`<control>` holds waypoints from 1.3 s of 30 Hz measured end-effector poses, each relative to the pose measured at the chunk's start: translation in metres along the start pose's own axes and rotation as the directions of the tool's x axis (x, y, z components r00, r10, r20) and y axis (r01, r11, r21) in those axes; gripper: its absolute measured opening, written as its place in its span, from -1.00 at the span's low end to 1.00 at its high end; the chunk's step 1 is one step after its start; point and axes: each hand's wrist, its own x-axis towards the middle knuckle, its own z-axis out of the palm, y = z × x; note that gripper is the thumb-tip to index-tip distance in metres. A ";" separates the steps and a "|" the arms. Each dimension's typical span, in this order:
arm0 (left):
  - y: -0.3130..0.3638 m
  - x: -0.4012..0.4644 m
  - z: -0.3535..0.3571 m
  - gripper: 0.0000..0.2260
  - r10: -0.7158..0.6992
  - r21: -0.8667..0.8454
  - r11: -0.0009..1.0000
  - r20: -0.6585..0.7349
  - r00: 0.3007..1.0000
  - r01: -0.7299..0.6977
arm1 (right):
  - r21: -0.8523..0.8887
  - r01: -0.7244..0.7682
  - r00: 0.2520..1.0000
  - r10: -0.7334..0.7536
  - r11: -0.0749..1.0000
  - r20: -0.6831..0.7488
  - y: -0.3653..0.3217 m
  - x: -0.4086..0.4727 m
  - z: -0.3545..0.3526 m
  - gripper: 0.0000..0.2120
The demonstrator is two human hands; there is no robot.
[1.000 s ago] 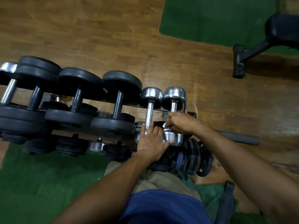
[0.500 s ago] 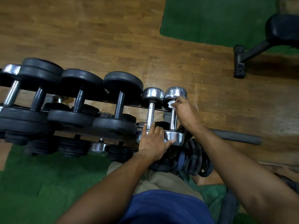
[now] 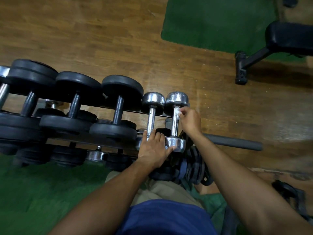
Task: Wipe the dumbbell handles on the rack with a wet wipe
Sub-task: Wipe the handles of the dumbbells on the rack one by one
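Observation:
A dark rack (image 3: 94,141) carries several black dumbbells (image 3: 116,114) and, at its right end, two chrome dumbbells. My right hand (image 3: 190,120) pinches a small white wet wipe (image 3: 177,112) against the far end of the handle of the rightmost chrome dumbbell (image 3: 175,126), just below its far head. My left hand (image 3: 155,149) lies flat with straight fingers over the near heads of both chrome dumbbells, beside the left chrome dumbbell's handle (image 3: 151,122).
More dumbbells sit on a lower tier (image 3: 96,155). Stacked weight plates (image 3: 193,167) lean by my knee, and a grey bar (image 3: 233,142) lies on the wooden floor at right. A black bench (image 3: 277,41) stands far right on a green mat.
My right hand slid the wipe along the rightmost chrome handle from its near end to its far end. My left hand stayed on the near heads.

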 end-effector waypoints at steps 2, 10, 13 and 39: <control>-0.001 0.001 0.002 -0.23 -0.001 0.001 1.000 -0.004 1.000 0.001 | 0.070 -0.042 0.998 0.045 0.997 -0.037 -0.006 0.011 0.003 -0.83; 0.000 0.000 0.001 -0.24 0.004 0.000 1.000 -0.028 1.000 -0.004 | 0.082 -0.270 0.936 0.241 0.959 0.255 0.018 -0.007 0.002 -0.85; -0.001 -0.001 0.002 -0.27 0.016 0.023 1.000 -0.061 0.998 -0.015 | 0.077 -0.312 0.884 0.260 0.947 0.389 0.032 -0.015 0.004 -0.85; -0.002 -0.035 0.006 -0.41 0.014 -0.320 0.943 -0.222 0.975 -0.086 | -0.624 0.468 0.845 -0.523 0.626 0.109 -0.022 0.005 -0.011 -0.79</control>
